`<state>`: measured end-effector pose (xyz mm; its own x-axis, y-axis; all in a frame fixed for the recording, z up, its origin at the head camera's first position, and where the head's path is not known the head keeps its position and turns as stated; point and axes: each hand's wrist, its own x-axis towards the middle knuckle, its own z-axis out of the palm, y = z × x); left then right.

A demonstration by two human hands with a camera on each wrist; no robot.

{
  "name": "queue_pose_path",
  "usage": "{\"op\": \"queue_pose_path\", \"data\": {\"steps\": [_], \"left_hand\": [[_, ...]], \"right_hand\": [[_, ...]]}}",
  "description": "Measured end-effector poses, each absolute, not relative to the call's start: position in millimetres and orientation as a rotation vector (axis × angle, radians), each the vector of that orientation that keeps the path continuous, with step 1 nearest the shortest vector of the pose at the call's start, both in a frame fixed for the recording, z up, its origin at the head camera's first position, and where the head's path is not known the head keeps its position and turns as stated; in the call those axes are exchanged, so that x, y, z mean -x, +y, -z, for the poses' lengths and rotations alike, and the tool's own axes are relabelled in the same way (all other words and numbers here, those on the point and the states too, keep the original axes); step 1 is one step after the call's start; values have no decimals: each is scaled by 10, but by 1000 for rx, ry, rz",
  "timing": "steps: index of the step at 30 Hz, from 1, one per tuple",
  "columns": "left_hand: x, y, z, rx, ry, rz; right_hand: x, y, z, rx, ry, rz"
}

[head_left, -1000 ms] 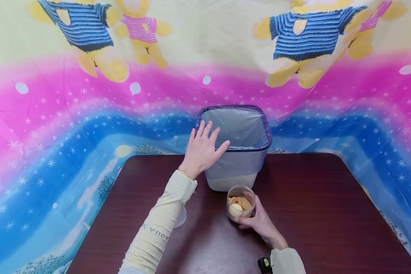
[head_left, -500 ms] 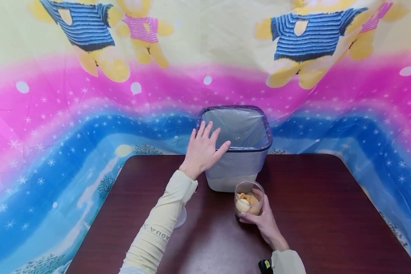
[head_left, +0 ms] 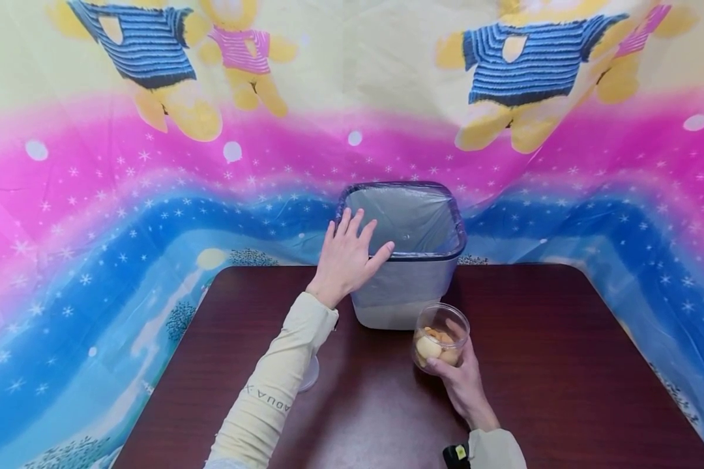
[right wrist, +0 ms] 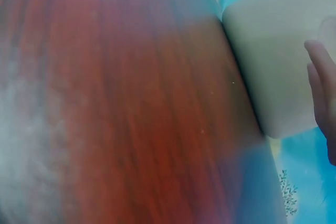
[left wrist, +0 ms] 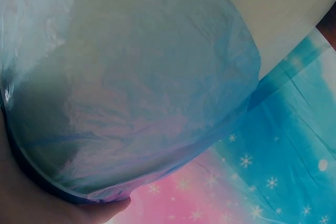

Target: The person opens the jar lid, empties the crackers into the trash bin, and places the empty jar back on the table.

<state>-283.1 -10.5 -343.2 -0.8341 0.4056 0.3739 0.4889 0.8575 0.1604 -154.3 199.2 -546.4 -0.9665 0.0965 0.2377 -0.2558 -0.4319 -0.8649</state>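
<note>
My right hand (head_left: pixel 466 381) grips a clear plastic jar (head_left: pixel 440 332) with its thumb on the near side, holding it above the table in front of the bin. Inside the jar lie several round cream and tan biscuit-like pieces (head_left: pixel 429 346). My left hand (head_left: pixel 346 257) rests at the left front rim of a pale waste bin (head_left: pixel 396 306), fingers straight and spread. A translucent liner (left wrist: pixel 157 77) is folded over the bin's rim, as the left wrist view shows closely. In the right wrist view, only some fingers of the right hand (right wrist: pixel 326 95) appear at the edge.
A clear round lid (head_left: pixel 309 374) lies on the dark wooden table (head_left: pixel 540 365), partly hidden by the left forearm. The bin stands at the table's back edge. Behind hangs a printed cloth backdrop (head_left: pixel 281 156) with bears and snowflakes.
My right hand has moved the jar to the right and tilted it so that its side and contents show more. The left hand has stayed in place at the bin's rim.
</note>
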Motion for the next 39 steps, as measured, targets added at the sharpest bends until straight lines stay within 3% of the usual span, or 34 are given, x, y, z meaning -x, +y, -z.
{"op": "queue_pose_path", "data": {"steps": [12, 28, 39], "left_hand": [[2827, -94, 3430, 678, -2703, 347], [2831, -107, 3429, 677, -2714, 356], [2823, -106, 3421, 671, -2716, 353]], "right_hand": [[1550, 2076, 5413, -410, -1304, -2509], [1567, 2135, 5172, -154, -1303, -2377], [1602, 2190, 5042, -272, -1117, -2373]]}}
